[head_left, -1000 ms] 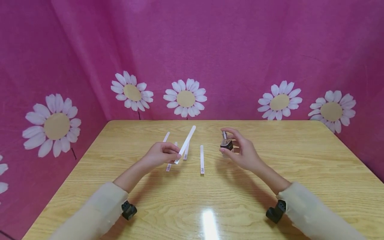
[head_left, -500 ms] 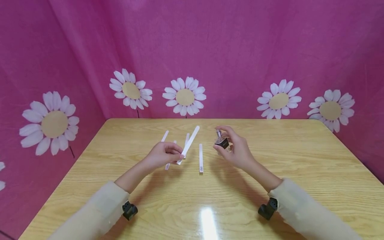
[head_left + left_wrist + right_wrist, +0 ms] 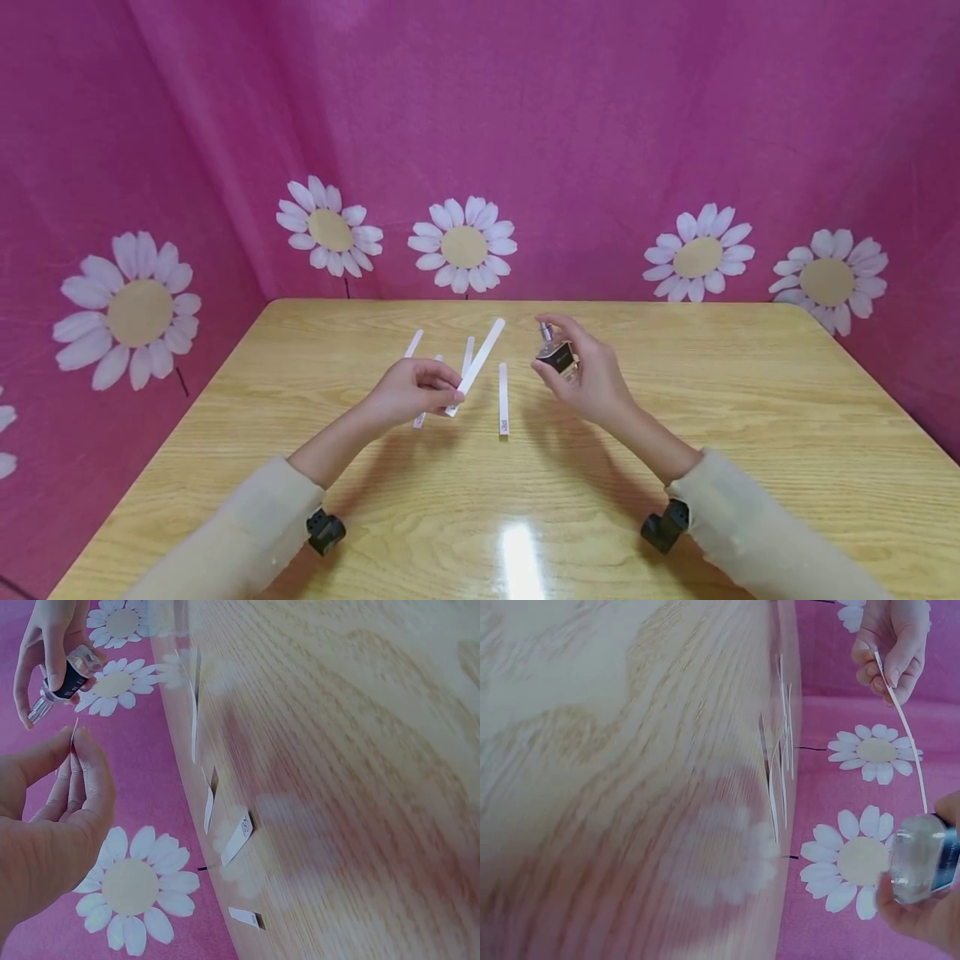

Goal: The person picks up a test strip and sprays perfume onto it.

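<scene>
Above the surface (image 3: 675, 400): left hand (image 3: 408, 390) raised, fingers pinching a paper strip (image 3: 480, 358); right hand (image 3: 588, 375) raised, fingers gripping a small spray bottle (image 3: 557, 354).

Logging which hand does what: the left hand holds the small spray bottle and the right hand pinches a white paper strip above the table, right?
Swapped. The head view shows the right hand holding the small spray bottle and the left hand pinching the white paper strip above the table.

Counted: five white paper strips, one held (image 3: 480, 357), four on the desk (image 3: 503, 398); one small glass spray bottle (image 3: 556, 354); five daisy prints fully visible on the pink backdrop (image 3: 463, 246)
</scene>
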The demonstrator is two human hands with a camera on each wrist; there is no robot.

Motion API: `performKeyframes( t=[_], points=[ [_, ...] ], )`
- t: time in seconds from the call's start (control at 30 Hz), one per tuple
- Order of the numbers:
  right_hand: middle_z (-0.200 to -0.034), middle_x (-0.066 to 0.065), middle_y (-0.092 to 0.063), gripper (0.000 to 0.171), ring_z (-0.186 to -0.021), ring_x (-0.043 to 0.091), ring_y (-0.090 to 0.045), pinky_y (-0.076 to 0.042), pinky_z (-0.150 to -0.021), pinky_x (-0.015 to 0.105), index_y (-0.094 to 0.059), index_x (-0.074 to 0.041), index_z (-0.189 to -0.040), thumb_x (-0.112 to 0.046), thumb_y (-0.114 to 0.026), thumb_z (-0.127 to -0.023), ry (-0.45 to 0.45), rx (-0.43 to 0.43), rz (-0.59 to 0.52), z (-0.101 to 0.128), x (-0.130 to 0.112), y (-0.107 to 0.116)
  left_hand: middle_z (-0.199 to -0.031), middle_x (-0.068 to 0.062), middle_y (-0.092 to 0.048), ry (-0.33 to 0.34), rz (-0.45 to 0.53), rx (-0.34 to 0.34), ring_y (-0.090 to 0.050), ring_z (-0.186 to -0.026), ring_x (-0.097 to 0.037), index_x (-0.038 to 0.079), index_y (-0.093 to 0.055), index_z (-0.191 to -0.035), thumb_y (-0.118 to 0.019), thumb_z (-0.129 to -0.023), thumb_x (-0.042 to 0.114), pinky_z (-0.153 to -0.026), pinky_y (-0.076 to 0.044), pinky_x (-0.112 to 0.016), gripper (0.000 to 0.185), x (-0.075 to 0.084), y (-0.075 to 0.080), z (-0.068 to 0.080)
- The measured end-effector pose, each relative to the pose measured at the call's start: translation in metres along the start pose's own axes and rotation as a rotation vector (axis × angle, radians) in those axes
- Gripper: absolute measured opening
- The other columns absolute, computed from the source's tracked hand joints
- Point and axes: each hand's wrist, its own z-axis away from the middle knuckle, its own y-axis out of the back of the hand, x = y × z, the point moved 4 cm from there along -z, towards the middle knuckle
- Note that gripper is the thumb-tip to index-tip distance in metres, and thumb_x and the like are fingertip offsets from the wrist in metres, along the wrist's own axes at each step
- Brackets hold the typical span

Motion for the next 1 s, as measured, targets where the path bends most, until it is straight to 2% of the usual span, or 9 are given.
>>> performKeyframes(
  t=[0.13,0.2,0.33,0.5,0.77,1.0],
  points=[
    [-0.100,0.015,-0.065,0.058,-0.073,0.015,-0.057,-0.051,-0.052,0.021,-0.050,-0.013,-0.133,-0.010,-0.075,-0.080,0.023,0.004,-0.004,-0.0004,-0.0012,0.0003,-0.080,-0.002,-0.068,0.005,0.013,0.002,-0.065,-0.072,-0.007,-0.007,-0.065,-0.102,-0.068,-0.085,0.003,-0.076,-0.061,-0.035,0.019,-0.0001,-0.0003,0.0004],
    [-0.099,0.015,-0.065,0.058,-0.068,0.013,-0.056,-0.050,-0.048,0.020,-0.049,-0.012,-0.133,-0.009,-0.074,-0.081,0.024,-0.005,-0.034,-0.0002,-0.0010,0.0001,-0.079,-0.001,-0.068,0.008,0.015,0.003,-0.065,-0.072,-0.007,-0.006,-0.065,-0.102,-0.068,-0.086,0.003,-0.076,-0.061,-0.034,0.019,0.0001,-0.0005,0.0005],
    [-0.094,0.015,-0.065,0.057,-0.064,0.007,-0.053,-0.048,-0.046,0.019,-0.045,-0.008,-0.133,-0.005,-0.071,-0.083,0.043,-0.032,-0.081,-0.0006,0.0001,-0.0023,-0.079,0.000,-0.067,0.016,0.014,0.004,-0.065,-0.072,-0.007,-0.006,-0.065,-0.103,-0.068,-0.086,0.003,-0.078,-0.061,-0.036,0.019,0.0002,-0.0012,0.0001],
    [-0.091,0.015,-0.063,0.056,-0.064,0.006,-0.051,-0.047,-0.046,0.018,-0.042,-0.007,-0.133,-0.002,-0.068,-0.084,0.052,-0.048,-0.116,0.0003,0.0014,-0.0053,-0.079,0.000,-0.067,0.016,0.015,0.004,-0.065,-0.072,-0.007,-0.006,-0.065,-0.103,-0.068,-0.086,0.002,-0.080,-0.061,-0.039,0.019,0.0018,-0.0016,0.0005],
    [-0.092,0.016,-0.061,0.057,-0.064,0.008,-0.052,-0.049,-0.048,0.018,-0.040,-0.006,-0.133,-0.003,-0.069,-0.085,0.009,-0.059,-0.104,0.0020,0.0015,-0.0071,-0.081,-0.003,-0.067,0.005,0.004,0.001,-0.064,-0.072,-0.007,-0.007,-0.064,-0.103,-0.068,-0.086,0.004,-0.079,-0.061,-0.037,0.020,0.0031,-0.0015,0.0018],
    [-0.089,0.017,-0.063,0.052,-0.065,0.005,-0.056,-0.051,-0.051,0.020,-0.039,-0.003,-0.128,-0.005,-0.068,-0.085,-0.038,-0.052,-0.119,0.0022,0.0013,-0.0073,-0.080,-0.002,-0.066,0.014,0.001,0.010,-0.064,-0.072,-0.007,-0.005,-0.065,-0.101,-0.069,-0.086,0.004,-0.077,-0.061,-0.035,0.018,0.0043,-0.0021,0.0028]
  ],
)
